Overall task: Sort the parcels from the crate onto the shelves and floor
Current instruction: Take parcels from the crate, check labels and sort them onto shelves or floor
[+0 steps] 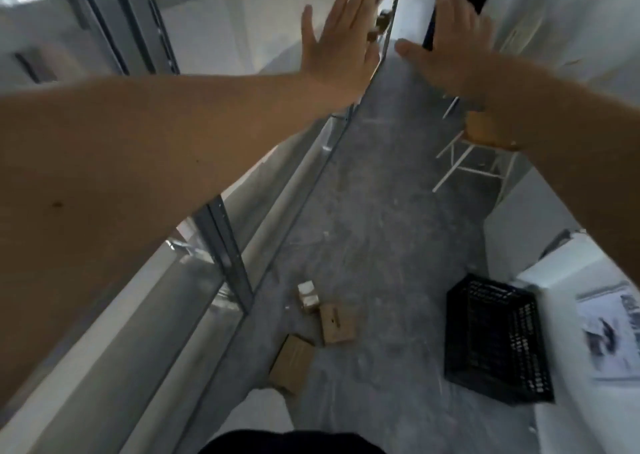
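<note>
Both my forearms (138,163) stretch toward twelve o'clock; my left hand (336,52) and right hand (450,59) hold nothing, fingers (346,7) straight and spread. Three parcels (337,322) lie on the floor (381,211) at six o'clock, crate (498,339) at four.

One wide-angle view looks out from the person's head, facing forward and steeply down an aisle. Both forearms enter from the sides, very near the lens. The left hand (332,45) and right hand (450,52) sit high in frame. The shelves (228,256) run left of the left hand, and the floor (381,211) lies far beneath both.
</note>
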The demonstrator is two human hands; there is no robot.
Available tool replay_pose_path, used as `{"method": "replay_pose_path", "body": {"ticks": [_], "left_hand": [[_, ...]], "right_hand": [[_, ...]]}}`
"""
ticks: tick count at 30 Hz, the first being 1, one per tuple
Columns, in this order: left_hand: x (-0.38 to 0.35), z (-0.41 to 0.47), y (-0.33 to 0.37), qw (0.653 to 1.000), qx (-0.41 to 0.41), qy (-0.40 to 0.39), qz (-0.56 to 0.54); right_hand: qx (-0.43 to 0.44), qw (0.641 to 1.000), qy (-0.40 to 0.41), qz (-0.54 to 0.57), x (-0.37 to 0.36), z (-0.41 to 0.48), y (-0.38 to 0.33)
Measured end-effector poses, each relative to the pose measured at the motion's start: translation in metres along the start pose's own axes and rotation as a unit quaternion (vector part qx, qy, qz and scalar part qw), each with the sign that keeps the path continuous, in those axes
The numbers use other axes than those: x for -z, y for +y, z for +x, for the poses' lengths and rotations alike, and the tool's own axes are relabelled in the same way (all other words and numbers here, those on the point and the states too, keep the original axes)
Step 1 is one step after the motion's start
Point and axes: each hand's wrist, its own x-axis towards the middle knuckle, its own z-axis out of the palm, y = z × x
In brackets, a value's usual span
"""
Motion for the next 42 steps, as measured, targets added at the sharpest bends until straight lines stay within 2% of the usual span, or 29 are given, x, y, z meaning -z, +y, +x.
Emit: {"method": "replay_pose_path", "body": {"ticks": [9,21,36,39,42], "left_hand": [[-0.087,-0.026,-0.081,0.994,0.026,-0.103,0.007],[-0.167,-0.017,-0.144,0.980,0.009,-0.193,-0.055],[-0.278,-0.048,-0.154,0.949,-0.003,-0.296,-0.107],[-0.315,-0.068,-0.153,0.939,0.029,-0.323,-0.113],[-0.359,-0.095,-0.156,0.925,0.053,-0.358,-0.117]], "right_hand": [[0.015,0.994,-0.111,0.014,-0.129,0.018,-0.041],[-0.045,0.982,-0.184,0.028,-0.227,0.047,-0.088],[-0.145,0.955,-0.256,0.050,-0.331,0.010,-0.054],[-0.158,0.939,-0.297,0.064,-0.371,-0.007,-0.040],[-0.200,0.910,-0.352,0.090,-0.416,-0.026,-0.026]]}}
